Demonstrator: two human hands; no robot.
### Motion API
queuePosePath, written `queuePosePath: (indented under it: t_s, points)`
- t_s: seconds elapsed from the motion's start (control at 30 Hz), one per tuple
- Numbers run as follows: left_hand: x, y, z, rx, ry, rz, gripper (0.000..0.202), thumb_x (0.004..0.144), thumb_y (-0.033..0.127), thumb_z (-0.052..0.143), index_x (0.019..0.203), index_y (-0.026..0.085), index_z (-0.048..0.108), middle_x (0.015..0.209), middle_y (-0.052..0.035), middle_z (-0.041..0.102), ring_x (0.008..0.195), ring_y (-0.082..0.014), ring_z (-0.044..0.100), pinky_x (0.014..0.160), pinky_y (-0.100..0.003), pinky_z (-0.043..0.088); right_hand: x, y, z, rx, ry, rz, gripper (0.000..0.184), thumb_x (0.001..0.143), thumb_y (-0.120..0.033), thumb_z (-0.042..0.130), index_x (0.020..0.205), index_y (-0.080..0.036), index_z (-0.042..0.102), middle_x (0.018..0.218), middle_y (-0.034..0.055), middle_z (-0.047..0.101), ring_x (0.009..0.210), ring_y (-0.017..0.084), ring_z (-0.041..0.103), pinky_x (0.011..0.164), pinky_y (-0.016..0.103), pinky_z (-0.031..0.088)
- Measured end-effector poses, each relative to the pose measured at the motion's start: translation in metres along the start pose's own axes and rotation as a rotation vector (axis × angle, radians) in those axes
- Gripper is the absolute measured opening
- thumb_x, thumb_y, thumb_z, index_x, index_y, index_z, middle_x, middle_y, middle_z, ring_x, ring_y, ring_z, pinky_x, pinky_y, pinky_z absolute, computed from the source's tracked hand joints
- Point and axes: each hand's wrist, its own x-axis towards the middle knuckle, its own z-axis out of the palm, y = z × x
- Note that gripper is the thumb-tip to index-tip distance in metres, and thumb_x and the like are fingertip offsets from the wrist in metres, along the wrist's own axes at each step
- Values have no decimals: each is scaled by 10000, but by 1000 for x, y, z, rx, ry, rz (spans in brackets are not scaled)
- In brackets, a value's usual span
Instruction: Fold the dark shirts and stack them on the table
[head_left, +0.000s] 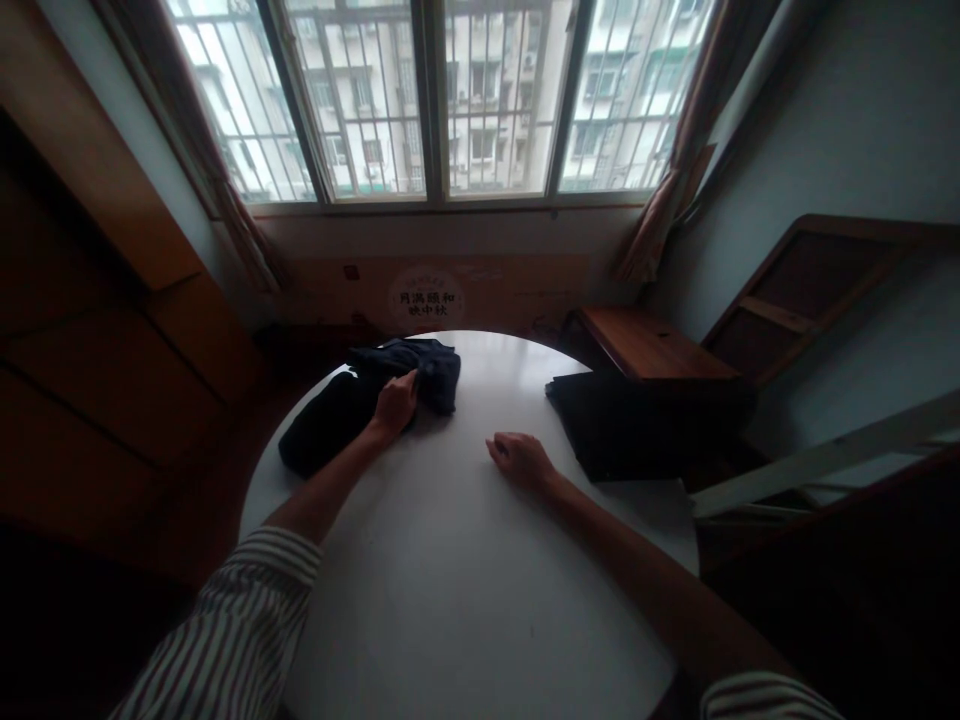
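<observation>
Black folded cloth (637, 425) blocks the path of the right hand (521, 460).

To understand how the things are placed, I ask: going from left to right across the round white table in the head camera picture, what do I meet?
Dark cloth bundle → right hand → black flat item

On the far left of the round tabletop (465, 610), a crumpled garment (334, 425), with the left hand (394, 405) on top of it. Toward the right, the right hand (521, 462) on the bare tabletop, between the garment and a folded cloth (637, 425). That cloth at the right edge, partly overhanging it. Past the far edge, a cardboard carton (427, 295) beneath a window (435, 100); past the right edge, a wooden chair (652, 342).
</observation>
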Motion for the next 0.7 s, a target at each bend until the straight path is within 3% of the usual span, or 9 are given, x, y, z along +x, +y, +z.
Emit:
queuePosePath:
  t_s: [0.07, 0.13, 0.2, 0.27, 0.3, 0.4, 0.5, 0.6, 0.7]
  points:
    - [-9, 1, 7, -7, -66, 46, 310, 960, 357, 605, 1202, 165, 626, 1213, -83, 638, 1032, -238, 640, 890, -418, 553, 0, 4, 1, 106, 94, 9, 306, 961, -360, 503, 1139, -156, 646, 959, 93, 687, 736, 176, 640, 705, 278, 468]
    - [-25, 5, 16, -17, -216, 142, 260, 957, 314, 595, 1168, 178, 663, 1173, -76, 680, 1025, -231, 658, 921, -388, 543, -1, 8, 0, 254, 230, -8, 584, 856, -366, 641, 1375, -147, 488, 1165, 141, 621, 840, 212, 642, 735, 316, 507]
    - [-43, 9, 25, -21, -503, 300, 292, 953, 271, 579, 1224, 197, 658, 1217, -85, 681, 1094, -232, 653, 979, -369, 515, -5, 11, -2, 368, 307, -57, 741, 769, -318, 705, 1437, -168, 423, 1319, 171, 533, 981, 264, 628, 786, 358, 527]
    - [-58, 13, 30, -6, -766, 443, 404, 930, 303, 621, 1323, 209, 604, 1321, -114, 628, 1201, -246, 606, 1034, -379, 475, -9, 12, -7, 401, 281, -75, 623, 778, -245, 658, 1375, -181, 491, 1357, 158, 520, 1071, 275, 613, 848, 358, 521]
    - [-63, 14, 30, 3, -828, 475, 454, 913, 342, 652, 1342, 208, 588, 1344, -128, 609, 1227, -254, 589, 1043, -382, 465, -11, 11, -11, 387, 235, -55, 533, 795, -203, 616, 1321, -182, 533, 1329, 144, 551, 1070, 259, 622, 863, 340, 515]
    - [-67, 8, 22, 53, -715, 385, 380, 920, 448, 628, 1177, 172, 666, 1158, -127, 682, 1077, -241, 649, 957, -357, 497, -14, 4, -27, 263, 94, 57, 287, 852, -138, 520, 1119, -176, 618, 1097, 110, 680, 968, 225, 674, 811, 287, 500]
    - [-64, -10, 6, 258, -553, 145, 391, 1016, 452, 422, 1056, 149, 666, 945, -98, 694, 895, -218, 668, 857, -347, 515, -20, -10, -46, 47, -49, 137, 162, 882, -135, 501, 960, -155, 641, 892, 131, 721, 860, 259, 710, 699, 285, 478]
    - [-63, -31, -9, 600, -494, -49, 470, 969, 479, 504, 1279, 133, 571, 1160, -162, 648, 1101, -301, 612, 947, -427, 482, -34, -28, -59, -49, -246, 69, 119, 815, -142, 618, 927, -132, 656, 887, 157, 734, 826, 271, 720, 645, 270, 460]
    - [-62, -45, -16, 822, -540, -87, 615, 885, 454, 640, 1418, 186, 486, 1398, -182, 505, 1277, -364, 481, 1020, -494, 428, -52, -44, -64, 304, -537, -215, 385, 742, -302, 788, 1072, -145, 667, 856, 98, 743, 740, 215, 709, 586, 230, 455]
